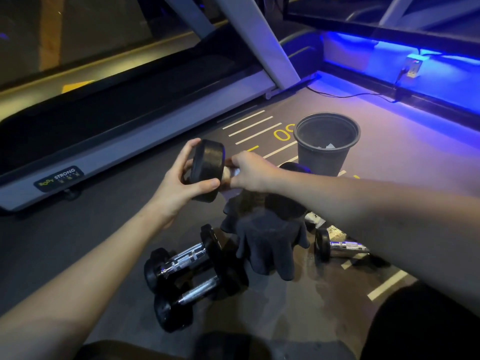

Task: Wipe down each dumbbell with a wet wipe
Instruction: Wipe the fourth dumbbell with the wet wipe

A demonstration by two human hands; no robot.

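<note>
- The treadmill [145, 126] runs along the far left, well left of the black bin; it plays no part in the wiping and just bounds the work area.
- The left hand [179, 183] is left of the bin, raised off the floor. Its thumb and fingers clamp one end weight of the held dumbbell [207, 170], thumb on the near rim, fingers over the far rim. Gripping by the end seems meant to leave the handle bare and let the hand turn the weight.
- Two dumbbells [187, 271] lie side by side on the floor, below and left of the bin, nearer the person. They look parked within reach; I cannot tell whether they are already wiped or waiting.
- The right hand [250, 172], just left of the bin and level with its base, is curled round the held dumbbell's handle with a bit of white wet wipe [235, 172] showing under the fingers. My guess is the handle is being rubbed now.
- A dark cloth [270, 242] lies rumpled on the floor below the bin, between the paired dumbbells and the single one; its use is unclear.
- The black bin [326, 144] stands upright on the floor with white scraps inside, probably used wipes, kept close so a spent one drops straight in.
- One more dumbbell [340, 246] lies below the bin, partly hidden by the right forearm.
</note>
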